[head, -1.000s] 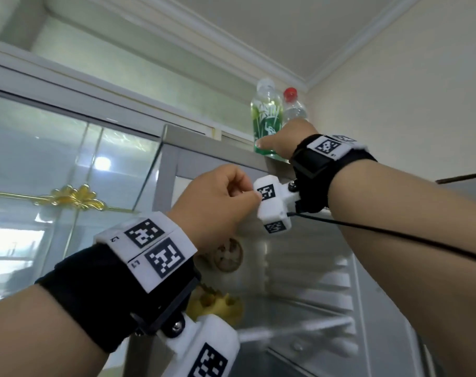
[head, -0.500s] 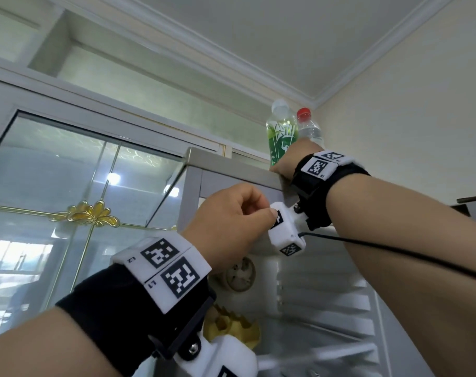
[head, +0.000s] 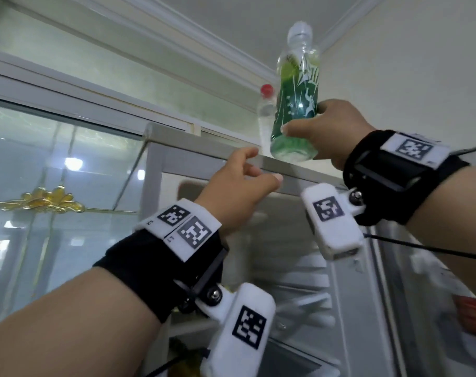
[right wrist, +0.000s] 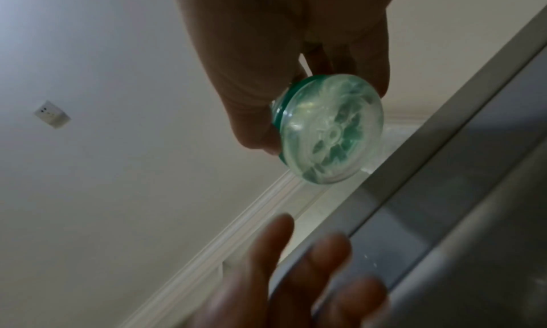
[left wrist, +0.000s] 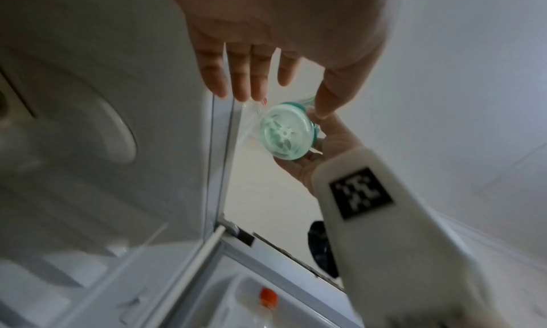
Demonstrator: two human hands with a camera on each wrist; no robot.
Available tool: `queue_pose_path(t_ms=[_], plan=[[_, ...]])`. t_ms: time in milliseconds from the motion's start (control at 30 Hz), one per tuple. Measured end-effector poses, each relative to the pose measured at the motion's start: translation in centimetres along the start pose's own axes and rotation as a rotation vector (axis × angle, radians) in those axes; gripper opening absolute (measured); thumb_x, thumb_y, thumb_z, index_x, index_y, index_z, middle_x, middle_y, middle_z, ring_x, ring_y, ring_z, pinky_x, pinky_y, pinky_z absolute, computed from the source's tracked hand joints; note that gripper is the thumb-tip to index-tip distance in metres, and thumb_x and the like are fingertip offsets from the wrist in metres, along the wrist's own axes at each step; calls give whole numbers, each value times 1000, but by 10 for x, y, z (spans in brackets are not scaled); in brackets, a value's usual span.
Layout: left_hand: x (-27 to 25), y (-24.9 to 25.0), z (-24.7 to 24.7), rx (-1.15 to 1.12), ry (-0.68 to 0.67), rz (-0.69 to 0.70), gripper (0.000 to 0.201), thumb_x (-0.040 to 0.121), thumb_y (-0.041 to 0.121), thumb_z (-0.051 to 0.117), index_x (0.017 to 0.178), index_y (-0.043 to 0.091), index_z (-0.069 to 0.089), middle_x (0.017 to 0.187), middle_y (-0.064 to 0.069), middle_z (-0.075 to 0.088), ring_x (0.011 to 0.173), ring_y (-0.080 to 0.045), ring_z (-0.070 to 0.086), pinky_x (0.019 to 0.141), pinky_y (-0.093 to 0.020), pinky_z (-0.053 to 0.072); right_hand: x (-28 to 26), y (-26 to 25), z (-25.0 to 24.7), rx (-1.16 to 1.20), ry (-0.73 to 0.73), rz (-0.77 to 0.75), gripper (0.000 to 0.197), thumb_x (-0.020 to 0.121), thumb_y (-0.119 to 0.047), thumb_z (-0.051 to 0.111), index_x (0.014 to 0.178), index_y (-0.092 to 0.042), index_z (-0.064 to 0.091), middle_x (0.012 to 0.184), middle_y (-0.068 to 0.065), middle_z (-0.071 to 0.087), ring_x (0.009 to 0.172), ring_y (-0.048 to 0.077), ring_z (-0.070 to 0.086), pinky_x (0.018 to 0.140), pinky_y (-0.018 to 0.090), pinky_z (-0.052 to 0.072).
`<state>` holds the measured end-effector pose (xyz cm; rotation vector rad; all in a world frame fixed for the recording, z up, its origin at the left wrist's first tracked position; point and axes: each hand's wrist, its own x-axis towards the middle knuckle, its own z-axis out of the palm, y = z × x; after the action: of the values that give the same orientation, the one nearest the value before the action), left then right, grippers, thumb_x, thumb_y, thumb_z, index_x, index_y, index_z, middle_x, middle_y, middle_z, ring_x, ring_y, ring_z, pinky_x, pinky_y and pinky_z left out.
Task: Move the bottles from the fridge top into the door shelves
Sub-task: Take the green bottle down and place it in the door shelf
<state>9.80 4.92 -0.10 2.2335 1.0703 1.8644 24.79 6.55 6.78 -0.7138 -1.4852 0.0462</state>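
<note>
My right hand (head: 324,129) grips a green-labelled bottle (head: 296,104) with a white cap near its base, holding it upright just above the front edge of the fridge top (head: 199,144). Its round base (right wrist: 331,132) fills the right wrist view and also shows as the green bottle (left wrist: 285,134) in the left wrist view. A clear bottle with a red cap (head: 266,115) stands on the fridge top behind it. My left hand (head: 245,175) is raised just below the green bottle, fingers straight (left wrist: 245,76) and holding nothing.
The fridge stands open below my hands, with white inner shelves (head: 299,303). A door shelf holds an orange-capped bottle (left wrist: 268,297). A glass-fronted cabinet with gold trim (head: 52,202) is at the left. The wall and ceiling moulding (head: 204,36) are close above.
My right hand has lifted the green bottle off the fridge top and drawn it forward. My left hand has uncurled from a fist and risen toward the bottle's base.
</note>
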Motion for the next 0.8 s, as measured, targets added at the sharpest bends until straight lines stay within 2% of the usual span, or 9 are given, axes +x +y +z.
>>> queue_pose_path(t_ms=[67, 133, 266, 400, 500, 566, 666, 733, 799], plan=[[-3, 6, 28, -86, -66, 8, 79, 63, 42, 58, 138, 33, 35, 100, 14, 49, 105, -14, 56, 84, -34, 50, -18, 18, -26, -21, 11, 3, 19, 65, -30, 78, 74, -22, 64, 84, 3, 72, 81, 25, 71, 75, 35, 58], [-8, 12, 59, -139, -131, 23, 82, 63, 41, 58, 141, 32, 33, 102, 15, 49, 109, -15, 56, 92, -37, 47, -38, 37, -50, -83, 39, 12, 29, 64, -31, 78, 89, -22, 66, 90, 2, 73, 78, 19, 68, 69, 29, 53], [-19, 15, 124, -265, -260, 32, 67, 80, 28, 63, 139, 32, 33, 119, 4, 49, 97, -7, 54, 87, -31, 47, -69, 74, -101, -313, 113, 50, 49, 67, -32, 77, 111, -20, 59, 92, -4, 69, 80, 15, 64, 69, 25, 46], [-38, 14, 182, -359, -354, -21, 60, 81, 27, 62, 135, 32, 36, 121, 2, 49, 105, -13, 54, 89, -34, 48, -94, 110, -158, -448, 147, 154, 50, 68, -27, 78, 111, -22, 53, 92, -6, 67, 87, 14, 63, 77, 28, 50], [-51, 11, 216, -367, -433, -70, 62, 81, 29, 62, 137, 30, 35, 124, 3, 49, 107, -15, 55, 81, -31, 51, -107, 144, -189, -478, 175, 269, 60, 67, -26, 80, 119, -17, 53, 103, 0, 69, 91, 17, 65, 80, 32, 53], [-61, 7, 235, -382, -479, -114, 63, 80, 30, 62, 137, 31, 35, 126, 4, 49, 109, -14, 55, 73, -24, 48, -115, 165, -202, -496, 199, 319, 65, 67, -23, 81, 124, -14, 51, 103, 1, 68, 88, 17, 65, 73, 26, 50], [-70, 0, 253, -382, -496, -167, 61, 79, 31, 62, 135, 30, 38, 129, 2, 50, 111, -15, 55, 74, -23, 44, -123, 197, -207, -546, 221, 385, 70, 65, -19, 82, 126, -13, 48, 99, 1, 64, 80, 16, 63, 61, 17, 48], [-75, -5, 261, -371, -501, -194, 60, 79, 30, 62, 135, 27, 39, 127, 2, 52, 108, -14, 56, 74, -23, 43, -126, 220, -204, -599, 225, 423, 78, 58, -22, 84, 126, -16, 45, 109, 4, 62, 85, 18, 65, 73, 28, 58], [-79, -10, 264, -341, -504, -204, 61, 80, 30, 62, 136, 27, 39, 124, 4, 53, 104, -11, 57, 71, -23, 46, -128, 233, -196, -654, 214, 443, 83, 55, -23, 84, 127, -18, 43, 116, 9, 57, 90, 22, 64, 84, 37, 59]])
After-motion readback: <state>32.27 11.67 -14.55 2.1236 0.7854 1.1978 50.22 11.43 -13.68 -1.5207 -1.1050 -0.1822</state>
